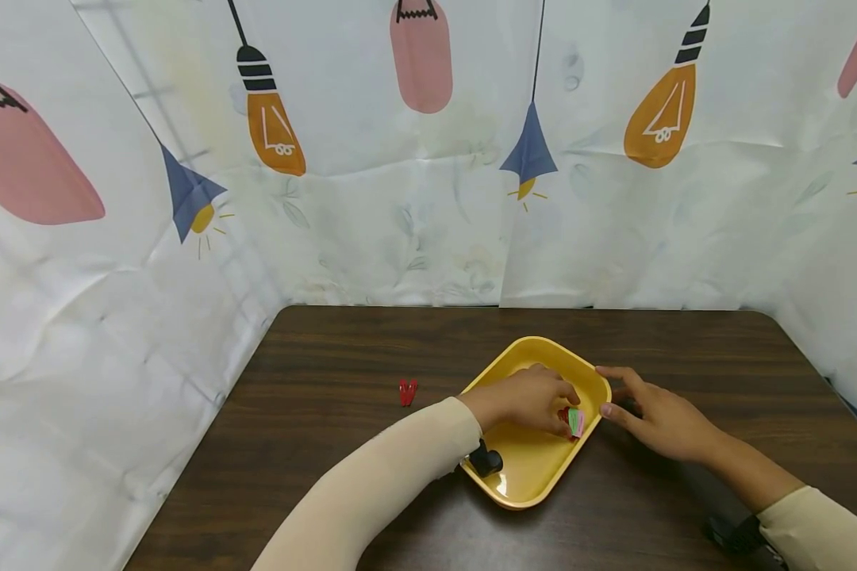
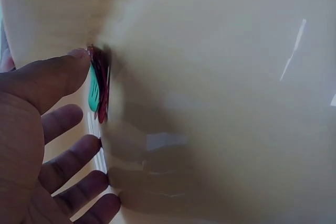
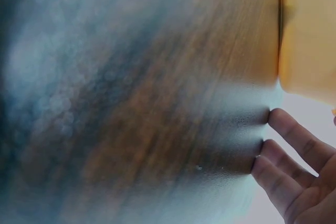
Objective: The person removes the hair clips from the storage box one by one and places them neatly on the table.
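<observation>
My left hand [image 1: 532, 396] reaches down into a yellow tray [image 1: 521, 498], its fingers spread around a small bunch of clips [image 1: 575, 422] in red, green and pink. In the left wrist view the thumb tip meets the top of the red and green clips [image 2: 100, 87], while the other fingertips touch the tray's surface, apart from one another. At the tray's right corner is my right hand [image 1: 660, 416], its index finger and thumb right at the outer rim. Loosely extended fingers [image 3: 302, 137] of that hand rest on the tabletop in the right wrist view.
Small red clips [image 1: 408, 392] lie on the dark wooden table [image 1: 343, 349], left of the tray. A white patterned sheet [image 1: 371, 222] hangs behind the table and along its sides. The left wrist's black camera [image 1: 486, 460] hangs over the tray's near left side.
</observation>
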A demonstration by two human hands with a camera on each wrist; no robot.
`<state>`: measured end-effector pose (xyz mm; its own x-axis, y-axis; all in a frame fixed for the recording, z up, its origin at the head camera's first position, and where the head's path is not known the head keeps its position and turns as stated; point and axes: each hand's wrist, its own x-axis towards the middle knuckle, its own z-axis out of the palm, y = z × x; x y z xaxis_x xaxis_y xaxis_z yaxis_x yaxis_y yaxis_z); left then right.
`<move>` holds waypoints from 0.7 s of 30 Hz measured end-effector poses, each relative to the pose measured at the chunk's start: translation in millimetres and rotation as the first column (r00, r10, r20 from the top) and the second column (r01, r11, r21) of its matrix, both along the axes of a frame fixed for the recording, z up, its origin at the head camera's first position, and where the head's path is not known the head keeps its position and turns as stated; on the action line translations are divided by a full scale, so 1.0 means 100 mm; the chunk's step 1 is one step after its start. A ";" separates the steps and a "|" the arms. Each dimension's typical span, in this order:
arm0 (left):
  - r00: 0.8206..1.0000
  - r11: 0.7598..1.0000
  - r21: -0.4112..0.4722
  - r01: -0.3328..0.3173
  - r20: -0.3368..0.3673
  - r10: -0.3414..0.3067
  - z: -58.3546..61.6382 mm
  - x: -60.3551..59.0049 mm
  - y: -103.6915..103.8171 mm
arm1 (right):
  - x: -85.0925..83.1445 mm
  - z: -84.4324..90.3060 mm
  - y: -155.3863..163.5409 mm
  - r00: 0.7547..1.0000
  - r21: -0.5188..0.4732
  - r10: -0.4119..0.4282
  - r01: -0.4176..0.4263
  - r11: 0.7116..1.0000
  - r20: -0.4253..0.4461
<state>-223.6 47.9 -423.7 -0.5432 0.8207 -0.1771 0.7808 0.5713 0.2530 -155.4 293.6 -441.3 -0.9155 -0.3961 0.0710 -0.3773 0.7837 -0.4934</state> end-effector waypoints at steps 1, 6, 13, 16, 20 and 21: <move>1.000 1.000 -0.006 0.000 -0.014 0.000 -0.01 0.01 0.01 | 0.00 0.00 0.00 1.000 -0.001 0.001 -0.001 1.000 -0.002; 0.999 1.000 -0.020 -0.015 -0.045 0.014 -0.04 0.03 0.04 | 0.00 0.00 0.00 1.000 -0.004 0.005 -0.005 1.000 -0.002; 0.999 1.000 -0.019 -0.023 -0.050 0.022 -0.02 0.07 0.04 | 0.00 0.00 0.01 1.000 -0.002 -0.002 0.002 1.000 0.008; 0.998 1.000 -0.015 -0.021 -0.058 0.020 -0.02 0.08 0.03 | 0.00 0.00 0.01 1.000 -0.007 -0.002 0.002 1.000 0.012; 0.998 1.000 -0.011 -0.016 -0.066 0.015 -0.03 0.09 0.02 | 0.00 0.00 0.01 1.000 -0.009 -0.002 0.002 1.000 0.013; 0.998 1.000 -0.010 -0.014 -0.068 0.014 -0.03 0.09 0.02 | 0.00 -0.01 0.01 1.000 -0.007 -0.003 0.003 1.000 0.012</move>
